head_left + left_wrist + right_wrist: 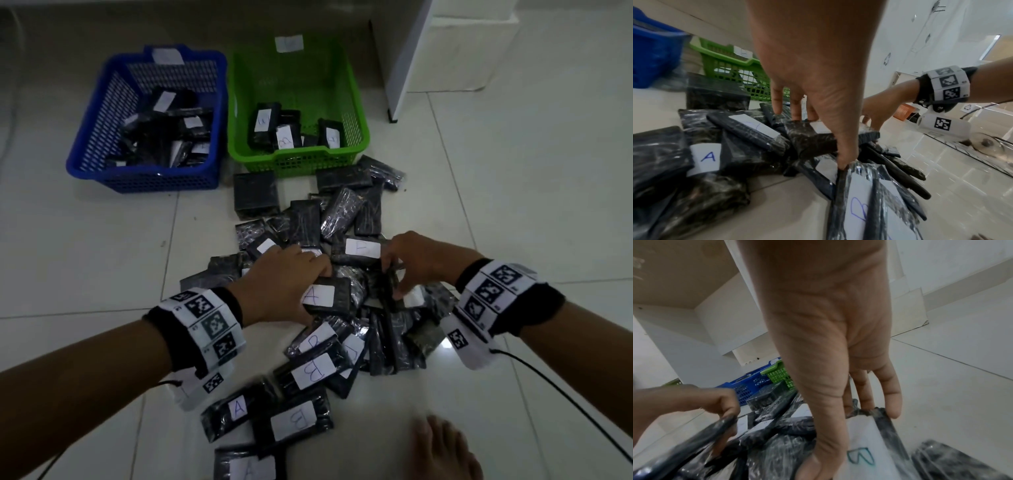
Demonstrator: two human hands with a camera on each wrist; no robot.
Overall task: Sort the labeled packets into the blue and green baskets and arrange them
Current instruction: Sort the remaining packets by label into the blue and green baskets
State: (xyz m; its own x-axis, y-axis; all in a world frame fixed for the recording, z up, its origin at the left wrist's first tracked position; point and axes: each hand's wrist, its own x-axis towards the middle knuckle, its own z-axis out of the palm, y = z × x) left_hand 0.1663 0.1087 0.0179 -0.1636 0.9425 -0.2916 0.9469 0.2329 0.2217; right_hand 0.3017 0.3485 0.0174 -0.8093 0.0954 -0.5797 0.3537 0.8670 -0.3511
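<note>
1. Black plastic-wrapped packets lie in a loose pile [329,308] on the tiled floor [102,257], many with white labels marked A or B; some face down, label unseen.
2. Your left hand [284,287] grasps the packet marked A [327,296] at the pile's middle, fingers over its far edge, thumb at the near edge.
3. Your right hand [421,263] pinches another packet [869,443] just beside it; the right wrist view shows a white label with a letter that reads like B, thumb and fingers curled round its edges.
4. Blue basket [147,120] and green basket [294,106] sit side by side beyond the pile, both partly filled. Green shows B labels; the labels in the blue one are too blurred to read.
5. Step in hand: picking one packet per hand, mid-sort, much of the pile left.
6. Next move likely calls for lifting both clear without dragging neighbours, then A to the blue basket, B to green.
7. Wrappers look slick, so grip firmly; check labels before dropping. Arranging is not yet done: blue's contents lie jumbled.
</note>
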